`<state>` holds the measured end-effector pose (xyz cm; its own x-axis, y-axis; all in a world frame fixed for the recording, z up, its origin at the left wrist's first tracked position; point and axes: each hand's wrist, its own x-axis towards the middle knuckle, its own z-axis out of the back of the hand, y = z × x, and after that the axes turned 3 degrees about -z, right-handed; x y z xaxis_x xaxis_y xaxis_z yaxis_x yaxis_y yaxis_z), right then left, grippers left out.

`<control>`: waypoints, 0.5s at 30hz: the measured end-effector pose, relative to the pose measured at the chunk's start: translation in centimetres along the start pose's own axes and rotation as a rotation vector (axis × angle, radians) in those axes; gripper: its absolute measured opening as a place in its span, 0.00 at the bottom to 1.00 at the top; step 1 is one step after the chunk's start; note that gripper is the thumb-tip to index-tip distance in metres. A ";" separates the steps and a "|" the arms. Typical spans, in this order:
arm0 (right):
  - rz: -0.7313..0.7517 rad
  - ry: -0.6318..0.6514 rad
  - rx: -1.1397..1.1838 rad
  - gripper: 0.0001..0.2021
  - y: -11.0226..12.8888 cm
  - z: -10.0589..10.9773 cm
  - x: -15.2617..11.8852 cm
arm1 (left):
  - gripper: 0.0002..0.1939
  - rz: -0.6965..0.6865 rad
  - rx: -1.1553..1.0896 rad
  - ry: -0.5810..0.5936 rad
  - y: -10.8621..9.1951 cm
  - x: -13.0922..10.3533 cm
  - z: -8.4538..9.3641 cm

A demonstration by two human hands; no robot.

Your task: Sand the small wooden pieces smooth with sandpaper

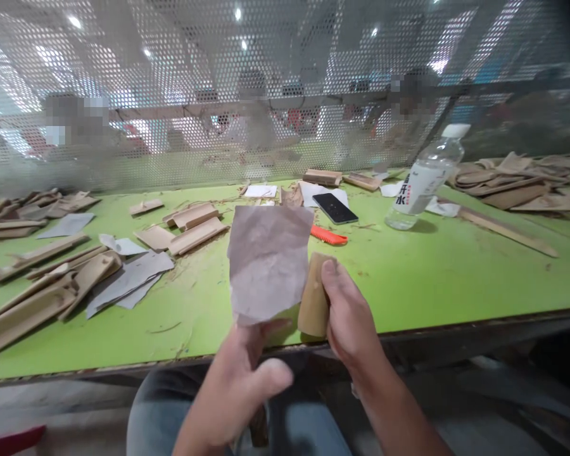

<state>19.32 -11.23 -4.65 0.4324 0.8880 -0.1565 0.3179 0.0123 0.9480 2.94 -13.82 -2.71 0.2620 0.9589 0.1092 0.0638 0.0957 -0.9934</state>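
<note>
Left hand (pixel 240 380) fingers pinch lower edge of grey sandpaper sheet (pixel 268 259), holding it upright, face toward viewer, likely for inspection. Right hand (pixel 349 316) closed around short curved bamboo piece (pixel 313 294), thumb pressed on its upper end, held just beside sheet above near edge of green workbench (pixel 432 272). Beyond: orange tool (pixel 329 236), black phone (pixel 335 208), water bottle (pixel 425 180). Left: more sandpaper sheets (pixel 130 278), bamboo strips (pixel 38 297). Perforated metal screen (pixel 218 95) behind bench.

Bare forearms, blue jeans (pixel 152 411)
</note>
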 end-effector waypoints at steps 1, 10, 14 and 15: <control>-0.002 -0.043 0.002 0.28 -0.3 0.1 0.1 | 0.32 0.012 0.014 -0.005 0.0 -0.1 -0.6; 0.027 0.044 -0.210 0.24 0.7 0.2 -1.6 | 0.20 0.033 0.097 -0.159 -2.1 3.3 -4.1; 0.067 0.056 -0.189 0.24 1.0 -0.3 -1.7 | 0.19 0.028 0.215 -0.257 -1.7 3.8 -3.3; 0.051 -0.010 -0.172 0.24 0.8 -0.3 -1.5 | 0.19 0.050 0.232 -0.295 -1.5 3.8 -3.0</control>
<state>18.69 -12.42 -3.54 0.4524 0.8851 -0.1093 0.1467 0.0471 0.9881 6.76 -11.16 -0.68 -0.0319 0.9964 0.0788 -0.1706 0.0723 -0.9827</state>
